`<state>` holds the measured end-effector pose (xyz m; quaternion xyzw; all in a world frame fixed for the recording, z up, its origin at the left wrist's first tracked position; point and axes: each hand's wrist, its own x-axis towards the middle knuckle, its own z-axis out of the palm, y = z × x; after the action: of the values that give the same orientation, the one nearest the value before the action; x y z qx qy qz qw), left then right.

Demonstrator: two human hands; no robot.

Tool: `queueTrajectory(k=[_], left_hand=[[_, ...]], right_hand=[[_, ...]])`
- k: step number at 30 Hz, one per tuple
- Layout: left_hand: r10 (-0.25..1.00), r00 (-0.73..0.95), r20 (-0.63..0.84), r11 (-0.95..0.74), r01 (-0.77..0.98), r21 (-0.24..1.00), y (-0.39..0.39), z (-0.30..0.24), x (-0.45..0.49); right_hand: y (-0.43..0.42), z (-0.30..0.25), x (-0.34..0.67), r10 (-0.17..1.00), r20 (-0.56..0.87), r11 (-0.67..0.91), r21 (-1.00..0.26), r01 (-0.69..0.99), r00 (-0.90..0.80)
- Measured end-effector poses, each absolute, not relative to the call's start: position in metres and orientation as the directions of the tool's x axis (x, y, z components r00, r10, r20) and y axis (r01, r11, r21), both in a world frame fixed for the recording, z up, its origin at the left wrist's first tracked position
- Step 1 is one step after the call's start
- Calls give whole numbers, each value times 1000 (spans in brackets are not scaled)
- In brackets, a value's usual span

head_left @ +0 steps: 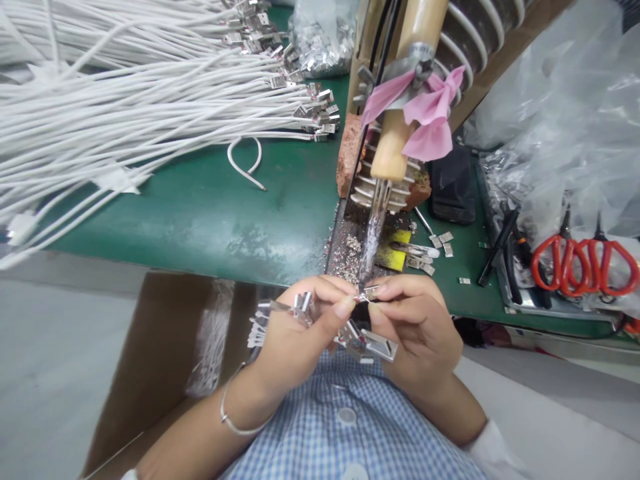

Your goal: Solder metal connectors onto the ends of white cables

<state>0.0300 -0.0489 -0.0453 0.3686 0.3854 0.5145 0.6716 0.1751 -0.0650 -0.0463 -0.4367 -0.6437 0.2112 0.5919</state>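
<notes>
Between the thumb and forefinger of my left hand (300,333) is the red-and-white wire end of a USB cable. That hand also holds a bunch of USB cables, whose metal plugs (357,347) stick out around my palm and fingers. My right hand (420,327) pinches a small metal USB plug (371,292) against the wire end. Just above my fingertips, the tip of a soldering iron (391,147) points down and touches or nearly touches the joint. The iron has a wooden handle tied with pink cloth. My fingers partly hide the joint.
Piles of white cables (150,120) cover the green table's (210,233) left side. A yellow sponge (394,252), loose plugs and solder crumbs lie below the iron's coil stand (395,193). Red-handled scissors (560,263) and a black phone (453,183) are at right; a cardboard box (145,347) stands below left.
</notes>
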Motion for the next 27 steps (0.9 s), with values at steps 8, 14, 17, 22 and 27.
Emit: queueTrajectory(k=[8, 14, 17, 22, 27], left_hand=[[968, 205, -147, 223, -425, 877, -50, -49, 28], [966, 215, -146, 226, -415, 882, -50, -51, 28], [964, 222, -145, 227, -407, 885, -51, -52, 27], [965, 227, -130, 211, -386, 898, -51, -51, 26], [957, 272, -105, 196, -334, 922, -50, -48, 22]], right_hand=[[-66, -47, 175, 811, 582, 528, -776, 346, 68], [-68, -47, 175, 811, 581, 525, -773, 356, 67], [-69, -48, 175, 814, 578, 527, -778, 341, 61], [-69, -48, 178, 834, 549, 511, -805, 300, 50], [-69, -46, 183, 886, 462, 441, -865, 240, 36]])
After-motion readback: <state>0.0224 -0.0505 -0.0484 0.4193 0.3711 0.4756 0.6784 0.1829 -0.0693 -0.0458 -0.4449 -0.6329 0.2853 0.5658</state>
